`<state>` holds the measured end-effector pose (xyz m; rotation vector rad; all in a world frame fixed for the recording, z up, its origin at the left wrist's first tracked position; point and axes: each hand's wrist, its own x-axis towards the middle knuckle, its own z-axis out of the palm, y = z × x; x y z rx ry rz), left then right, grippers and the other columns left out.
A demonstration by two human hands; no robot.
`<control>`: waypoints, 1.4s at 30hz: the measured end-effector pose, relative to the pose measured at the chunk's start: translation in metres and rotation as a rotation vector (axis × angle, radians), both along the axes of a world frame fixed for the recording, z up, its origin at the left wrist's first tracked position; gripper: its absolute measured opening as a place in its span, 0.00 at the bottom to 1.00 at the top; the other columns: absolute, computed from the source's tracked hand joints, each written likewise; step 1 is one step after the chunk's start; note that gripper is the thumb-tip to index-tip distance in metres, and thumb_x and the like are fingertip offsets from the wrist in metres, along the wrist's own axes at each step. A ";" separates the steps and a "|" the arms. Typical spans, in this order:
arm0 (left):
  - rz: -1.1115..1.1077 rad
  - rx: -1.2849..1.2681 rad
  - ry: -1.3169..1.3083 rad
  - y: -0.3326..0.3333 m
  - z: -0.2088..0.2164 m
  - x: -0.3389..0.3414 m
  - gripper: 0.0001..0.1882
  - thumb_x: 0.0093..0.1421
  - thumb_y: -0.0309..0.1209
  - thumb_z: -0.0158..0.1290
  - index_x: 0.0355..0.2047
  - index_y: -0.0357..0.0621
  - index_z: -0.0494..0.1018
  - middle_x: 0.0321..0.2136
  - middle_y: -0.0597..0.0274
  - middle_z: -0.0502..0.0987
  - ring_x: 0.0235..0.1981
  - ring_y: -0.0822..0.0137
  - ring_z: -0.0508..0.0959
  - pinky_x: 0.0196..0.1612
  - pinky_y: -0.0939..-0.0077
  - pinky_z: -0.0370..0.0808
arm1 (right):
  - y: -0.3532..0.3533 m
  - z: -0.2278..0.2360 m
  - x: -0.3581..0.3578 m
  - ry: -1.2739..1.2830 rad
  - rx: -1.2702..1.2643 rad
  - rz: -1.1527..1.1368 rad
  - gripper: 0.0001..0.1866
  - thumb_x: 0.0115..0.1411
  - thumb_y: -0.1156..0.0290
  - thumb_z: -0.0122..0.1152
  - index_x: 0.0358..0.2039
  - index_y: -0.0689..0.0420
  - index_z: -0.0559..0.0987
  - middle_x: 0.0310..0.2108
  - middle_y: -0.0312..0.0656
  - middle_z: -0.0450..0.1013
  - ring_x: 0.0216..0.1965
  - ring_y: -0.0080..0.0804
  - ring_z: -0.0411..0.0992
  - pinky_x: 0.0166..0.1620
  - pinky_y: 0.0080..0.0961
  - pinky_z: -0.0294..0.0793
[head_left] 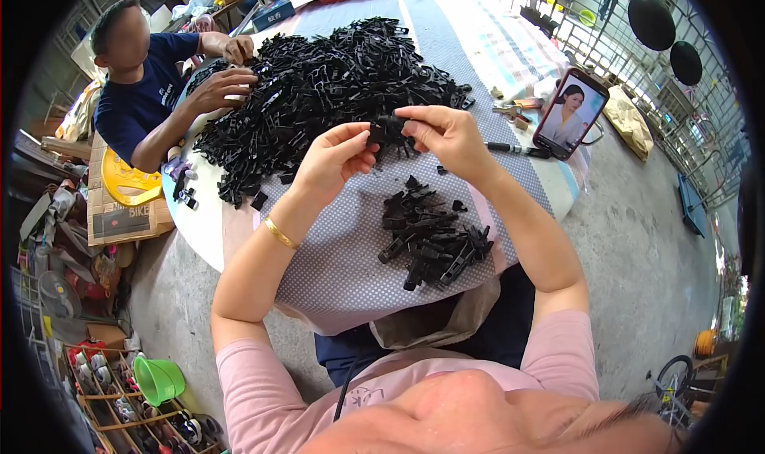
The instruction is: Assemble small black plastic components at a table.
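A big heap of small black plastic parts (343, 72), narrow and clip-like, covers the far half of the table. In front of it my left hand (339, 153) and my right hand (448, 137) are raised close together, fingertips facing. Thumb and fingers of my left hand pinch a small black plastic piece (377, 132). My right hand pinches at the dark parts beside it; its exact piece blends into the heap behind. Nearer to me, below my hands, lies a smaller pile of black plastic parts (434, 235).
A patterned cloth covers the table (335, 267). Across at the left, a co-worker's hands (227, 88) reach into the heap. A phone (570, 113) stands propped on the right. A fabric bag (438, 322) hangs open at my lap, under the table edge.
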<state>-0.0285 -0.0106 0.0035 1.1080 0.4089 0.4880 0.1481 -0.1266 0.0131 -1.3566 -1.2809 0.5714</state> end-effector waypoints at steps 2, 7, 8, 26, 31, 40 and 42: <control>-0.023 -0.019 0.006 0.000 -0.002 -0.001 0.09 0.61 0.27 0.46 0.41 0.37 0.69 0.30 0.59 0.76 0.26 0.73 0.75 0.29 0.81 0.75 | 0.000 -0.001 -0.010 0.036 0.151 0.088 0.11 0.55 0.79 0.56 0.39 0.63 0.78 0.29 0.37 0.73 0.25 0.16 0.69 0.28 0.12 0.69; -0.003 0.102 -0.041 -0.016 0.004 0.005 0.08 0.61 0.24 0.45 0.39 0.35 0.68 0.32 0.56 0.76 0.29 0.70 0.78 0.34 0.77 0.78 | -0.002 0.000 -0.016 -0.023 0.201 0.128 0.11 0.54 0.80 0.56 0.39 0.63 0.78 0.34 0.38 0.72 0.29 0.19 0.71 0.32 0.13 0.70; 0.049 0.173 -0.026 -0.019 0.006 0.006 0.07 0.61 0.23 0.44 0.39 0.34 0.68 0.32 0.56 0.76 0.29 0.70 0.78 0.35 0.77 0.78 | -0.001 -0.001 -0.017 -0.022 0.200 0.130 0.11 0.54 0.80 0.56 0.39 0.63 0.78 0.34 0.38 0.72 0.29 0.19 0.71 0.32 0.13 0.70; 0.124 0.292 -0.050 -0.033 0.005 0.005 0.17 0.58 0.21 0.47 0.48 0.30 0.66 0.38 0.54 0.74 0.38 0.65 0.77 0.46 0.73 0.75 | -0.005 -0.001 -0.023 -0.633 0.446 -0.111 0.19 0.46 0.78 0.59 0.43 0.58 0.75 0.29 0.43 0.74 0.30 0.37 0.72 0.33 0.30 0.73; 0.142 0.287 -0.019 -0.028 0.005 0.002 0.18 0.58 0.23 0.50 0.49 0.33 0.67 0.39 0.57 0.75 0.38 0.71 0.76 0.44 0.79 0.75 | -0.004 0.001 -0.021 -0.523 0.390 -0.039 0.20 0.48 0.73 0.63 0.44 0.59 0.74 0.32 0.42 0.74 0.34 0.36 0.72 0.35 0.27 0.73; 0.187 0.796 0.063 -0.037 0.017 0.000 0.24 0.54 0.18 0.53 0.52 0.41 0.67 0.34 0.58 0.77 0.36 0.75 0.75 0.40 0.82 0.74 | -0.007 0.006 -0.005 -0.171 0.165 0.165 0.18 0.46 0.71 0.68 0.38 0.63 0.77 0.30 0.38 0.75 0.32 0.21 0.73 0.36 0.18 0.72; 0.184 0.754 0.008 -0.041 0.020 0.000 0.24 0.54 0.18 0.52 0.53 0.41 0.66 0.34 0.58 0.76 0.36 0.75 0.75 0.41 0.82 0.74 | -0.009 0.007 -0.005 -0.195 0.227 0.143 0.17 0.47 0.72 0.68 0.37 0.64 0.77 0.29 0.42 0.75 0.32 0.24 0.74 0.37 0.18 0.73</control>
